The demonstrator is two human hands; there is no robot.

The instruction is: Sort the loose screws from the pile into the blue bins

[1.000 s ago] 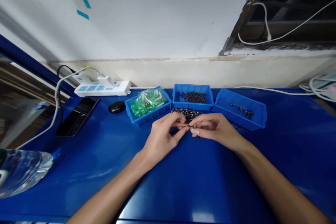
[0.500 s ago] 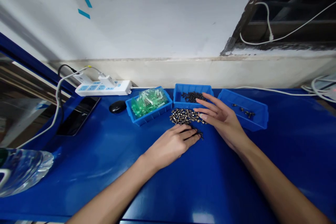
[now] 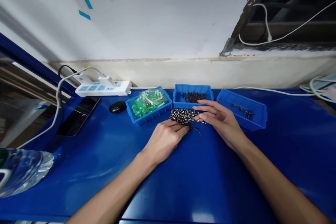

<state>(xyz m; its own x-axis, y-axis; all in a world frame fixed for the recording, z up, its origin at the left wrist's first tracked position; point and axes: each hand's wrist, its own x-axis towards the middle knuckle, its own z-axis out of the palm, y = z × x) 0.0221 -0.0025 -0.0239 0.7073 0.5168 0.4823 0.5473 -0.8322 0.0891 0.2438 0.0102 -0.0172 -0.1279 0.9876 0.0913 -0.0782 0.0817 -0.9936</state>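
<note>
A loose pile of small dark screws [image 3: 183,116] lies on the blue table [image 3: 199,182], in front of three blue bins. My left hand [image 3: 164,139] rests palm down at the pile's near edge, its fingers curled and the fingertips touching screws. My right hand [image 3: 219,119] hovers at the pile's right side with the fingers stretched out and apart, holding nothing that I can see. The middle bin [image 3: 193,98] holds dark screws. The left bin [image 3: 148,105] holds green and white plastic parts. The right bin [image 3: 243,112] holds a few small parts.
A black mouse [image 3: 117,106], a dark phone [image 3: 77,115] and a white power strip [image 3: 103,87] with plugs lie at the back left. A clear water bottle [image 3: 22,171] lies at the left edge. White cables [image 3: 317,85] run along the back right.
One second ago both hands pinched a screw together. They then parted: my right hand opened and reached toward the bins, then drew back slightly. My left hand dropped onto the pile's edge and curled.
</note>
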